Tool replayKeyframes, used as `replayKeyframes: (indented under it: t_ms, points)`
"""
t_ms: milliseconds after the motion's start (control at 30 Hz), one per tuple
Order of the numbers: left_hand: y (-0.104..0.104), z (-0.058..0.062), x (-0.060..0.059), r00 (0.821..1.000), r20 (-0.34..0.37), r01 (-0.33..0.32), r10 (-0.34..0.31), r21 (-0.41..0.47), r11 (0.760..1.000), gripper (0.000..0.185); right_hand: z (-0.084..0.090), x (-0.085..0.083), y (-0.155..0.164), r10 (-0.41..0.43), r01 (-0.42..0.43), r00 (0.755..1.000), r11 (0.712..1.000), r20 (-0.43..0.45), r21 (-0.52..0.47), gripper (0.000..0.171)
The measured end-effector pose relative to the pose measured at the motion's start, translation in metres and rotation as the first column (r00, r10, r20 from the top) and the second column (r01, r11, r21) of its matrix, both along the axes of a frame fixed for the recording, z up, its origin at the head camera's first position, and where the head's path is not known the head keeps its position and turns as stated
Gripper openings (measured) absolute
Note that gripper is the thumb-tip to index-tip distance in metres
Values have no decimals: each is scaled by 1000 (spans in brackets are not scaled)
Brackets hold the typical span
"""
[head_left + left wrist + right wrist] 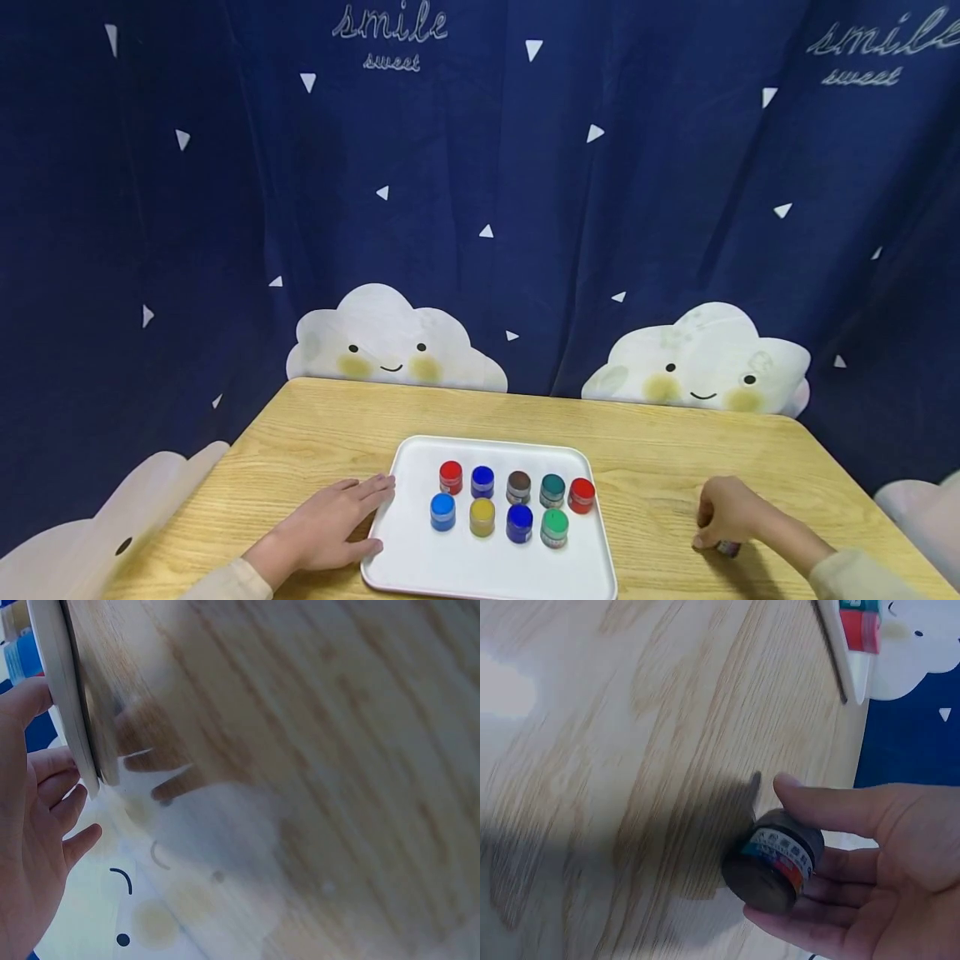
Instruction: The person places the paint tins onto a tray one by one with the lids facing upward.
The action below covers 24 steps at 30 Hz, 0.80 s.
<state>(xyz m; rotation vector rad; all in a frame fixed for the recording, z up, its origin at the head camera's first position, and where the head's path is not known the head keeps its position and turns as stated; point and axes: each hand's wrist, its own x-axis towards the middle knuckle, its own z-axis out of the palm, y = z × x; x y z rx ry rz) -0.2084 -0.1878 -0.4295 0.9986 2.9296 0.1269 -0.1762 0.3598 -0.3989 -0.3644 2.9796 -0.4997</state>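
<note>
**Paint pots on a tray, one dark pot out on the table**

Navy curtain (pixel 480 208) with white triangles and smiling clouds hangs behind a light wooden table (pixel 315 433). White tray (pixel 420 567) sits at table centre, near the front edge.

Nine small pots stand on the tray in two rows. Back row from 9 o'clock to 3 o'clock: red pot (pixel 451 477), dark blue pot (pixel 482 481), brown pot (pixel 518 487), teal pot (pixel 552 490), second red pot (pixel 581 494). Front row: light blue pot (pixel 442 511), yellow pot (pixel 482 517), blue pot (pixel 519 522), green pot (pixel 554 527).

Left hand (pixel 330 525) lies flat on the table at 9 o'clock of the tray, fingers straight and relaxed, tips touching the tray's left rim; it holds nothing. The left wrist view shows fingers (pixel 52 769) against the rim.

Right hand (pixel 723 512) rests on the table at 3 o'clock of the tray, well apart from it. Its fingers and thumb curl round a dark pot (pixel 774 859), tilted on its side, coloured label showing. In the head view the dark pot barely peeks out below the hand
</note>
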Motion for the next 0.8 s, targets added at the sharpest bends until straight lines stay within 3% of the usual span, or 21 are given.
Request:
replayKeyframes:
  t_ms: [200, 333, 433, 533, 667, 800]
  points:
    - [0, 0, 0, 1000, 15, -9, 9, 4, 1000, 73, 7, 0, -18, 162, -138, 979, 973, 122, -184, 18]
    - [0, 0, 0, 1000, 23, -12, 12, 10, 1000, 73, 11, -2, -34, 296, -199, 928, 908, 227, -368, 20]
    - [0, -1, 0, 999, 28, -15, 15, 13, 1000, 74, 11, -4, -45, 394, -241, 885, 845, 249, -478, 23]
    - [0, -1, 0, 999, 29, -17, 17, 11, 1000, 74, 10, -6, -58, 442, -277, 871, 804, 216, -526, 26]
    - [0, -1, -1, 1000, 28, -12, 12, 6, 1000, 74, 8, -6, -74, 413, -286, 901, 794, 131, -536, 30]
    - [0, 0, -1, 1000, 25, -9, 9, 7, 1000, 74, -2, -4, -87, 354, -226, 931, 751, 89, -620, 34]
